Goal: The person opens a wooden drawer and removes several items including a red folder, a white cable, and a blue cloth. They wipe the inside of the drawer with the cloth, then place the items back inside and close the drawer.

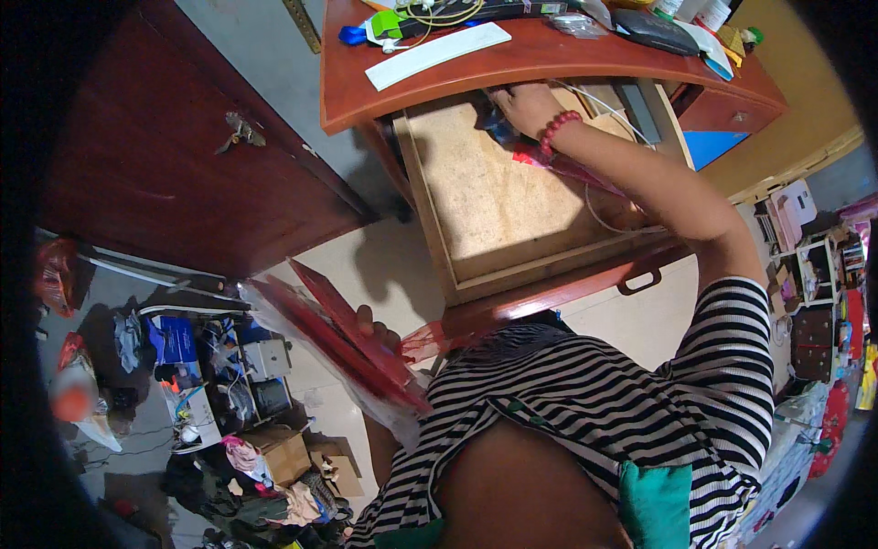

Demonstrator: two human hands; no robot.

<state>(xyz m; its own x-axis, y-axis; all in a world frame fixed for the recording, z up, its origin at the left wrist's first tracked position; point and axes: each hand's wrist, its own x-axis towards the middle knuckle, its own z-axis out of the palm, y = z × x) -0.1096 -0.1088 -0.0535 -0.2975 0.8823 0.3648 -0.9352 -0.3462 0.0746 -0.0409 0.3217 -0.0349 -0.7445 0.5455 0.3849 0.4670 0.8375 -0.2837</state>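
Observation:
A wooden desk drawer [494, 206] is pulled out below the red-brown desktop. Inside its back part is my right hand [525, 110], with a red beaded bracelet at the wrist; the fingertips touch a dark item partly hidden in shadow. A pink-red packet [549, 165] and a white cable [603, 106] lie under and beside that forearm. At the lower left, my left hand [377, 333] grips red packets in clear plastic [329, 329], held outside the drawer near my striped top.
On the desktop [535, 51] are a white strip [439, 55], earphones, a black case [655, 31] and bottles. A dark red door [178, 137] stands at the left. Cardboard boxes [280, 456] and cluttered shelves are at the lower left, more shelves [816, 274] at the right.

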